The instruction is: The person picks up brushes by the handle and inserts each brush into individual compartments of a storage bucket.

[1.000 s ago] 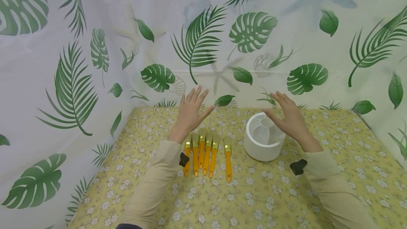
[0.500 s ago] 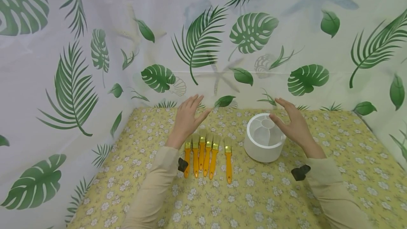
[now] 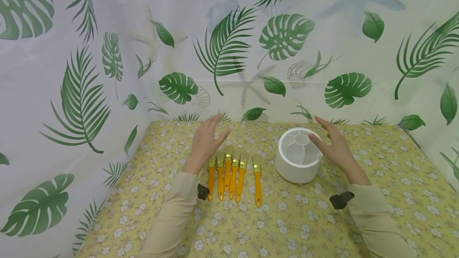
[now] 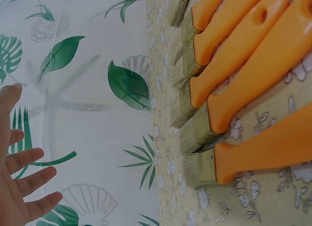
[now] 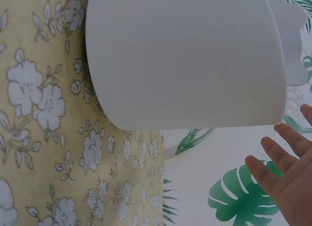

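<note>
Several paintbrushes (image 3: 234, 174) with orange handles, gold ferrules and pale bristles lie in a cluster, bristles pointing away. One more paintbrush (image 3: 257, 182) lies apart, right of them. My left hand (image 3: 205, 140) hovers beside the cluster's left end, holding nothing; the left wrist view shows its fingers (image 4: 36, 182) spread. A round white organizer (image 3: 297, 170) with inner compartments stands upright on the table, right of the brushes. At its right side is my right hand (image 3: 335, 146), holding nothing, its thumb overlapping the rim in the head view. In the right wrist view its fingers (image 5: 280, 157) extend beside the organizer's wall.
A yellow floral cloth (image 3: 287, 226) covers the table. White curtains (image 3: 143, 3) printed with green leaves rise behind the table and along its sides. Dark wrist devices sit on both sleeves.
Both hands have drawn back towards the person and slightly lower. The left has shifted left, the right a little to the right. The brushes and organizer stay in place.
</note>
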Tool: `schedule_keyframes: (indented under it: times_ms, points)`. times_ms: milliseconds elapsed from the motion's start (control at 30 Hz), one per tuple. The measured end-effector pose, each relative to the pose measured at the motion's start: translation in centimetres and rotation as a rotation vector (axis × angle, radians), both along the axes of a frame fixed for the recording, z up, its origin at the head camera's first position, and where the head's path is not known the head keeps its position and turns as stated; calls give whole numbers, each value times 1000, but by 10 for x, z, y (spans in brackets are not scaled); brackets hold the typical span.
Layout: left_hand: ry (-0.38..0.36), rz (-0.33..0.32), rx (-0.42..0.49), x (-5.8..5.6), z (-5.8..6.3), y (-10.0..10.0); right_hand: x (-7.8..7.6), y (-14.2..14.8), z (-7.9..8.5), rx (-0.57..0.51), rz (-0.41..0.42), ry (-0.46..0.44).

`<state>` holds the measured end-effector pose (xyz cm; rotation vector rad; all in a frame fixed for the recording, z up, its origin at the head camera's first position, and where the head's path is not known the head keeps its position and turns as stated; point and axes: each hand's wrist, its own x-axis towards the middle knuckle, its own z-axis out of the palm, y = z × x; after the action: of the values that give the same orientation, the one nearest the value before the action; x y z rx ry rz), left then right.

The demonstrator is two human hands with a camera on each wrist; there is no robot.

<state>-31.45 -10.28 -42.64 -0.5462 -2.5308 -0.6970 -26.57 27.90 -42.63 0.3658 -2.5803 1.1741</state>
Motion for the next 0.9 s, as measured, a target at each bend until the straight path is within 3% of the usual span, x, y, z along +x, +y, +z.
schedule_keyframes:
  times_ms: [367, 733, 900]
  points:
    - [-158, 95, 11, 9, -8, -10, 3, 9, -10, -56, 23, -58]
    - [-196, 102, 21, 17, -20, -18, 11, 14, -17, -82, 46, -124]
    - [-227, 107, 33, 22, -24, -21, 11, 16, -22, -85, 66, -113]
